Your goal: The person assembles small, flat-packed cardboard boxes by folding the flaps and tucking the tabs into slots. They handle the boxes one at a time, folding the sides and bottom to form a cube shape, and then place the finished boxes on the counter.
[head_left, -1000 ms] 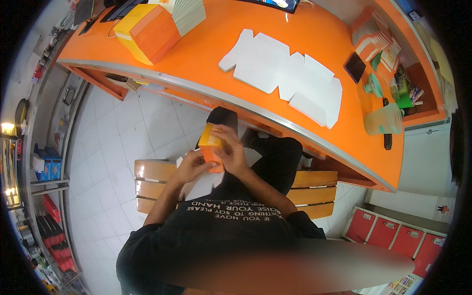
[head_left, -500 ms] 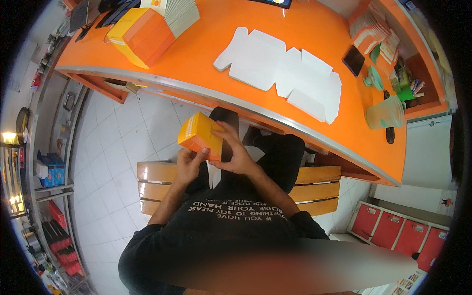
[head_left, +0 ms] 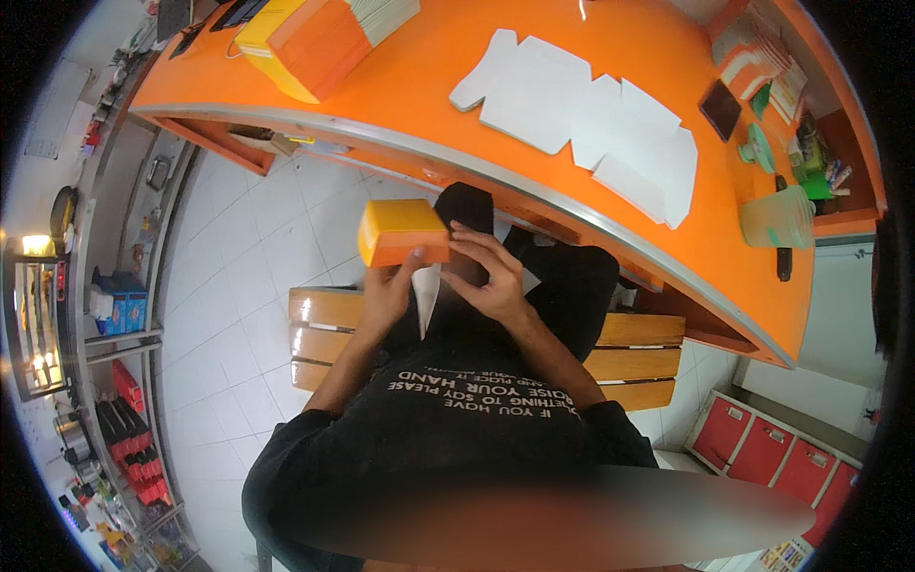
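Over my lap I hold a small yellow-and-orange carton box (head_left: 404, 219), its yellow face up and an orange side toward me. My left hand (head_left: 389, 291) grips it from below, with the thumb on the orange side. At the box's right end, my right hand (head_left: 491, 276) has its fingers curved against the edge, the thumb lower down. A pointed white piece (head_left: 426, 297) hangs under the box between my hands; I cannot tell whether it is joined to it. On the orange table (head_left: 381, 105) ahead lie flat, unfolded white carton blanks (head_left: 581, 119).
A stack of folded yellow-and-orange cartons (head_left: 319, 48) stands at the table's far left. On the right are a phone (head_left: 721, 110), a translucent green container (head_left: 777, 217) and its lid (head_left: 759, 149). I sit on a slatted wooden bench (head_left: 634, 362); shelves (head_left: 119, 338) line the left.
The box has been turned so its orange side faces me more squarely. My right hand has shifted from its top to its right end. The whole view has shifted slightly.
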Demonstrator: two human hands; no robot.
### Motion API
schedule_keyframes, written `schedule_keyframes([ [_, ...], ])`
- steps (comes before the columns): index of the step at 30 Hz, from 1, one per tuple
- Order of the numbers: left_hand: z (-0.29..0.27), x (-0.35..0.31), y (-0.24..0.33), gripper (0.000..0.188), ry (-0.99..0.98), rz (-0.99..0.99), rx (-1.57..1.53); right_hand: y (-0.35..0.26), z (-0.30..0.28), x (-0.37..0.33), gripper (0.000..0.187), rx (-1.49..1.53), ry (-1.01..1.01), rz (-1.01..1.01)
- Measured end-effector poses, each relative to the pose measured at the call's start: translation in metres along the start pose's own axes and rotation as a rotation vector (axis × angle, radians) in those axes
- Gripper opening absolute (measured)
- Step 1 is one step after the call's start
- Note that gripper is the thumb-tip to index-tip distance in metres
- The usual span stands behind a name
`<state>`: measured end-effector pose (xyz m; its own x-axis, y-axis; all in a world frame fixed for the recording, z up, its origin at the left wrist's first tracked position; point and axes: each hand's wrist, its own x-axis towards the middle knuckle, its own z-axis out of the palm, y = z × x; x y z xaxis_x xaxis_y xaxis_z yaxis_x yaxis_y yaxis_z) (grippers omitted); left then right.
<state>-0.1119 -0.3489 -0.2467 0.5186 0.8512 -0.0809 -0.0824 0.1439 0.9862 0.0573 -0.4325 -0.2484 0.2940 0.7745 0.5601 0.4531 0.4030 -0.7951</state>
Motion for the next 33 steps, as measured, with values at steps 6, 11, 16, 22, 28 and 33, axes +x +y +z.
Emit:
schedule_keyframes([
  [6,-0.007,0.004,0.000,0.024,-0.200,-0.032,0.018,0.012,0.005,0.005,0.021,-0.200,-0.020,-0.227],
  [11,-0.003,0.010,0.010,0.028,-0.198,0.109,0.171,0.008,0.005,0.016,0.014,-0.016,0.073,-0.115],
  [16,0.007,0.016,0.013,0.038,-0.096,0.111,-0.122,0.002,0.005,0.016,0.008,0.240,0.116,0.198],
  [22,-0.004,0.028,-0.009,0.034,-0.124,0.153,0.051,-0.002,0.001,0.021,0.010,0.201,-0.046,0.296],
  [28,0.006,0.030,-0.011,0.029,-0.022,-0.060,-0.287,0.008,0.011,0.019,0.026,-0.114,-0.138,-0.064],
  [33,-0.009,0.033,-0.012,0.031,0.018,-0.218,-0.471,0.015,0.016,0.007,0.038,-0.159,-0.022,0.012],
])
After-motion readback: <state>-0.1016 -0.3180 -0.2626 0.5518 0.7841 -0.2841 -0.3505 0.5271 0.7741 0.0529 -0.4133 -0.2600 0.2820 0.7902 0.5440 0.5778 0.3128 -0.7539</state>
